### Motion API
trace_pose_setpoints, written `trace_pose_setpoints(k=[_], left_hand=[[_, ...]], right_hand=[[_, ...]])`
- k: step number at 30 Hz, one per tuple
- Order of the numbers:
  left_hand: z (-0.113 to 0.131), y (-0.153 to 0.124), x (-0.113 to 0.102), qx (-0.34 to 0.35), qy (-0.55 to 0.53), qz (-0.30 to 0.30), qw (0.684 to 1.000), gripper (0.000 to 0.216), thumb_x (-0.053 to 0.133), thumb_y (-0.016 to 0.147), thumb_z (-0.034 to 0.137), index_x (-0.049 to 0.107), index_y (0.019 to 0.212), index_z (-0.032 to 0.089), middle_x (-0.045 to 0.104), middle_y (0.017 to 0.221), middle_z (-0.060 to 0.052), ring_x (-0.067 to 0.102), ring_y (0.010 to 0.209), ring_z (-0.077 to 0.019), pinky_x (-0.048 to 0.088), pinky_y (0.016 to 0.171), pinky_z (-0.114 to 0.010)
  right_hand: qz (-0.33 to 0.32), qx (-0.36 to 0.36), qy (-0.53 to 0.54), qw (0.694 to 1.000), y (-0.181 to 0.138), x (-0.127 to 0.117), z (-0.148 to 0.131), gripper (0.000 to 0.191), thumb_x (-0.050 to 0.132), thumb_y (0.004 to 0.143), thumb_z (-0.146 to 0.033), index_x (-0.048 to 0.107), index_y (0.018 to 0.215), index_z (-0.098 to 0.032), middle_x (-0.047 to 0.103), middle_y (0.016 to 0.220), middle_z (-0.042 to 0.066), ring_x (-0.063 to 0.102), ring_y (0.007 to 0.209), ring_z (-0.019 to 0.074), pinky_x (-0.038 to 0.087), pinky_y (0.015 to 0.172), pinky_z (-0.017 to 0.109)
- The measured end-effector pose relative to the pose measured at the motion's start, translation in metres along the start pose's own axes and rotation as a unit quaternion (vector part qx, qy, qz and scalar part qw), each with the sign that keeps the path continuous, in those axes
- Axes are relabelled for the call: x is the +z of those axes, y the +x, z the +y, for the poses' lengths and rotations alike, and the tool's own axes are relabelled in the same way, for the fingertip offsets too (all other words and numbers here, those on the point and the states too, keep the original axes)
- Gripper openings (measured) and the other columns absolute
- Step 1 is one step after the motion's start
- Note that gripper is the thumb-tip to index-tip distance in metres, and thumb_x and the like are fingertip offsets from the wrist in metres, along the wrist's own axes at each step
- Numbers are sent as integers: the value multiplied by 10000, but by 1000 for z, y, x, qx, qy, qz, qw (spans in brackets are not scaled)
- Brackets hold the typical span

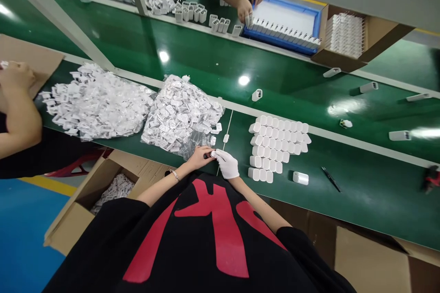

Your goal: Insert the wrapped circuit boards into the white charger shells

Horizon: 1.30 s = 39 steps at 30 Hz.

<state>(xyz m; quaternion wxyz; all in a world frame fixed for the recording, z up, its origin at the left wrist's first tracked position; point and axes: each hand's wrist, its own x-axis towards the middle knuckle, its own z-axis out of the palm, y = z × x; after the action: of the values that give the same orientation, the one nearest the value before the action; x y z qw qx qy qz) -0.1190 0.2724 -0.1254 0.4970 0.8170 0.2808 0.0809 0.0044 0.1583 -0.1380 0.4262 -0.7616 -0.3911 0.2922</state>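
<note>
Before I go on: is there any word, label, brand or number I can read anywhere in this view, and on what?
No readable text anywhere.
Black shirt: a large red shape, cut off and foreshortened; not readable as a character.
White plastic parts in the clear bag: too small to show any marking.
Stacked white adapter housings: plain faces, no print visible.
Small piece between the left hand and gloved right hand: too small to tell.
</note>
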Motion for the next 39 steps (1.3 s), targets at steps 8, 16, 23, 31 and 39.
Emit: trace_pose_setpoints(k=[8,16,23,31,39], left_hand=[[-5,2,-1,-7,-16,-32,999,177,648,812,148,699,970,209,664,1087,-61,597,975,-209,338,934,-363],[1,0,-4,-31,-35,-51,998,287,601,834,176,656,1114,206,651,1181,-78,597,1052,-238,310,1003,-415],[9,0,-10,-67,-59,-52,995,331,406,936,265,644,1155,192,622,1243,-77,513,1202,-247,279,1056,-438],[11,0,-10,-99,-74,-51,991,343,371,951,252,657,1134,207,613,1257,-71,487,1234,-238,226,1085,-461],[13,3,-9,-112,-98,-30,988,284,488,908,280,672,1115,218,642,1212,-76,521,1203,-259,194,1106,-492]], right_hand=[[-37,-25,-68,997,3,0,10,223,543,862,-234,719,997,-257,655,1194,28,642,1055,207,528,933,319],[-47,-32,-112,992,2,-1,8,230,537,871,-230,710,1016,-277,653,1200,15,640,1061,190,530,922,288],[-27,-23,-131,991,-1,-7,-2,258,485,905,-265,702,1042,-236,643,1215,47,632,1074,185,505,958,292],[-50,1,-122,991,0,-11,-6,236,540,883,-262,708,1047,-285,628,1243,10,639,1060,197,514,931,293],[-50,46,-42,997,3,-7,-6,236,574,858,-269,715,1046,-295,617,1255,-13,613,1109,203,474,1002,311]])
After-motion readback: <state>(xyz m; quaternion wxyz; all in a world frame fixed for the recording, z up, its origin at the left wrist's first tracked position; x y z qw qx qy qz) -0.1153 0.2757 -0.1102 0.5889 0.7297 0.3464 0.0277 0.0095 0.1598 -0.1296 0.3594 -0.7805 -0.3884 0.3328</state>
